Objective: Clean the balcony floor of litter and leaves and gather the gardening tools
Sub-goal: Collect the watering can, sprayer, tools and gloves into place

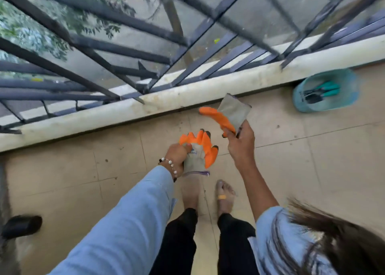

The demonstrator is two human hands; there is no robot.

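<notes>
The left hand (178, 153) reaches forward and low, its fingers curled round 1 grey and orange garden glove (198, 152). That glove stands up, orange fingers pointing at the railing (125, 51), cuff toward the bare feet. The right hand (241, 142) is raised higher, pinching a 2nd glove (228, 116) by its edge; its grey cuff points up and its orange finger sticks out left. A teal basket (352, 83) sits by the wall, far right, holding 2 green-handled tools (325, 91).
</notes>
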